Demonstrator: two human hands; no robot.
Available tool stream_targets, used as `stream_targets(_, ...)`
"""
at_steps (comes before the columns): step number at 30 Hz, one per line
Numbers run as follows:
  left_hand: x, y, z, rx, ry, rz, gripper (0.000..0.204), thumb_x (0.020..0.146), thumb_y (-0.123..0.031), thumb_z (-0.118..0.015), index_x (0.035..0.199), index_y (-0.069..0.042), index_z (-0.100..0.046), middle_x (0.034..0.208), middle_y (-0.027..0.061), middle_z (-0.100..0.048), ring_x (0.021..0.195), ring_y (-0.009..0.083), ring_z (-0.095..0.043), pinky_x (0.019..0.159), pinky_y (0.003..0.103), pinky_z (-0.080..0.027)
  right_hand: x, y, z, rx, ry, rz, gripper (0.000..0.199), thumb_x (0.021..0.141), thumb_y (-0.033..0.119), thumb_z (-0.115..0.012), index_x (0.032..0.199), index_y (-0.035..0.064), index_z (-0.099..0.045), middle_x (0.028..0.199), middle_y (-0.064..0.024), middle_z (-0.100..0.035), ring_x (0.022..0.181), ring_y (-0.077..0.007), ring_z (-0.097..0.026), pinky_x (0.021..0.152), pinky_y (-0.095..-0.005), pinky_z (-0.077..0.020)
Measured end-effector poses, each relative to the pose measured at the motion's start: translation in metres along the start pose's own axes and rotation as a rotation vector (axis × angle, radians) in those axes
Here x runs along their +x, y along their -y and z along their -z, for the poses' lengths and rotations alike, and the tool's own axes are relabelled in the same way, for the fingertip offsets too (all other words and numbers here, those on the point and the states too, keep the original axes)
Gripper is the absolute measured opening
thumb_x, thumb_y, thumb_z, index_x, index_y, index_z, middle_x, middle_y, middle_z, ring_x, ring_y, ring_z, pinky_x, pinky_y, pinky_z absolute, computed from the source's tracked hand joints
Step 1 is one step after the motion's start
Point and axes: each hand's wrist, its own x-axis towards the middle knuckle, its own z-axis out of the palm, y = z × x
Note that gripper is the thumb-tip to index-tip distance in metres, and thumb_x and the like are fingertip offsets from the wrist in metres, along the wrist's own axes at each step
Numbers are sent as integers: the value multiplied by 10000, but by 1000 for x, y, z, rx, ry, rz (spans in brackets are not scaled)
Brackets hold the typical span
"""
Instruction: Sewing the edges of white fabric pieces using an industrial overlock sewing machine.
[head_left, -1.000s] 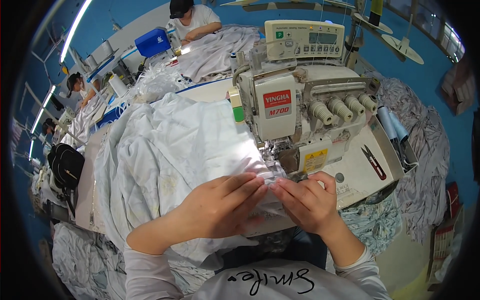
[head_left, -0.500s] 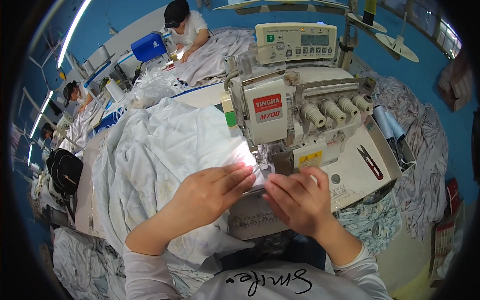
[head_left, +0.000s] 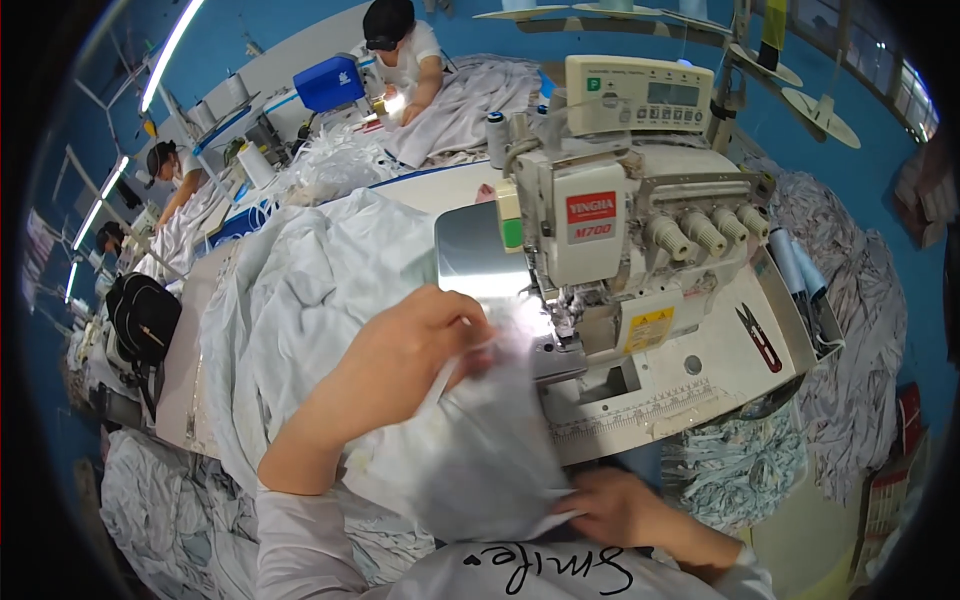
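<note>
Vs. a second ago: hands have split up. Both were together in front of the needle area of the white overlock-type sewing machine (head_left: 585,240) with four ribbed cream dials; now the right hand (head_left: 622,508) is down by the person's lap, below the front table edge, and the left hand (head_left: 400,345) is left of the needle area, over the cloth.

The thin, white, rumpled cloth (head_left: 490,450) has moved too. It used to reach up to the machine head; now the smooth grey metal plate (head_left: 475,240) left of the head shows bare, as does the small rectangular opening (head_left: 610,383) in the machine's front. The cloth's near part hangs in a blurred sheet between the hands, down over the front edge; the rest lies heaped on the pale worktable (head_left: 690,405), left of the machine. Whole view has shifted a bit, machine now further right.

Grip, right: narrow pinch, fingertips on the cloth's lower edge, which sticks out as a small point to the left of them.

Grip, left: fingers curled down, tips at the cloth beside a raised fold. Motion blur there; touching looks likely, can't tell if they're closed on it.

Dark scissor-like snips with red handles (head_left: 760,340): same spot on the table right of the machine, well apart from both hands.
</note>
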Motion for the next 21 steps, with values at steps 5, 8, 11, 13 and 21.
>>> stream_targets(5, -1, -10, -8, 16, -139, -108, 249, 654, -77, -759, 880, -28, -665, 961, 86, -619, 893, 271, -608, 746, 349, -513, -4, 36, 12, 58, -634, -349, 319, 672, 89, -799, 955, 31, -663, 972, -95, -604, 684, -140, -588, 570, -260, -485)
stream_targets(8, -6, -7, -10, 53, -175, -92, 221, 671, -83, -750, 862, -20, -658, 952, 87, -630, 864, 273, -623, 715, 348, -523, 42, 57, 16, 485, -671, -527, 280, 718, 94, -773, 947, -12, -650, 1036, -107, -590, 620, -80, -566, 499, -220, -454)
stream_targets(11, -3, -14, -15, 114, -186, -73, 203, 689, -85, -739, 858, -14, -652, 950, 87, -640, 828, 265, -638, 677, 333, -529, 65, 26, -9, 864, -592, -511, 323, 779, 220, -749, 951, -33, -642, 903, -117, -635, 552, -87, -579, 465, -213, -444)
stream_targets(13, -8, -16, -15, 152, -177, -22, 195, 698, -83, -733, 860, -13, -650, 951, 87, -643, 815, 257, -643, 658, 321, -531, 56, 21, -3, 860, -404, -622, 310, 808, 215, -723, 966, -37, -635, 815, -97, -639, 537, -80, -574, 463, -217, -446)
stream_targets(21, -11, -35, -27, 55, -104, -197, 274, 701, -17, -704, 968, -21, -640, 1026, 80, -633, 934, 243, -645, 713, 309, -551, 28, 30, 16, 970, -85, -823, 204, 862, 157, -662, 904, -38, -615, 636, -36, -616, 518, -84, -578, 463, -206, -454)
